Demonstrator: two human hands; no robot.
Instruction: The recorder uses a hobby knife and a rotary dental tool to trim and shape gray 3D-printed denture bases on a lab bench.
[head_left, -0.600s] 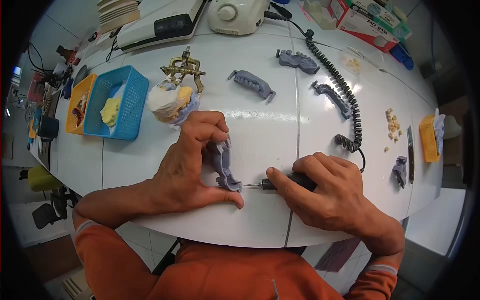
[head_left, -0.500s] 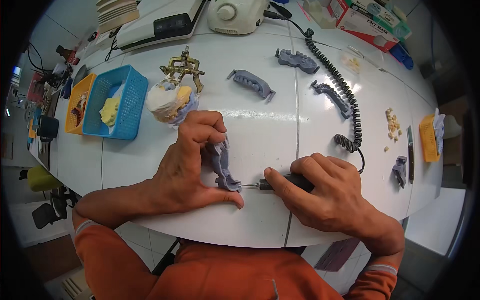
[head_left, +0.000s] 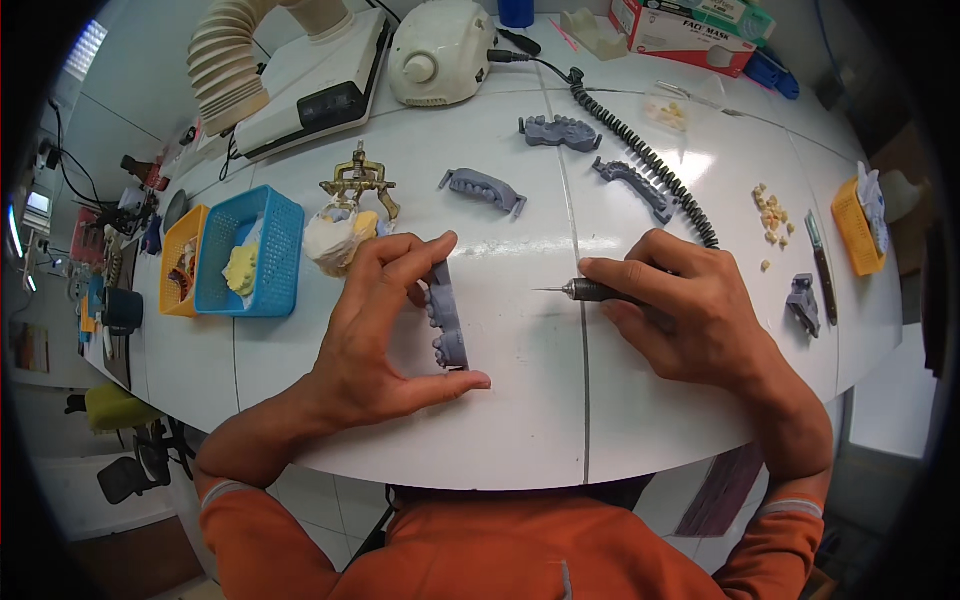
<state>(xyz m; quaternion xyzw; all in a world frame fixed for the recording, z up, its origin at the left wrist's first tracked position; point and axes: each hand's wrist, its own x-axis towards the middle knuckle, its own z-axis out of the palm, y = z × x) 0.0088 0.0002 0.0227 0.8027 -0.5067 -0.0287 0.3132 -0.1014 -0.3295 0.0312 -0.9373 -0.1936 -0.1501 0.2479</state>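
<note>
Though fingers [head_left: 415, 264] partly hide both, hands [head_left: 375, 340] [head_left: 695, 315] pinch a grey model [head_left: 451, 325] and a drill [head_left: 592, 290].

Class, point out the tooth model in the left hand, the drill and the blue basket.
Tooth model [head_left: 453, 325]: head view, middle of its body.
Drill [head_left: 594, 290]: head view, front of its dark handle.
Blue basket [head_left: 284, 262]: head view, right side wall.

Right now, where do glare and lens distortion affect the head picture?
Head view: glare whitens the tabletop right of the black coiled cord; the near edge looks bowed, probably by the fisheye; corners fall black; the rotary handpiece shows a distinct thin tip.
</note>
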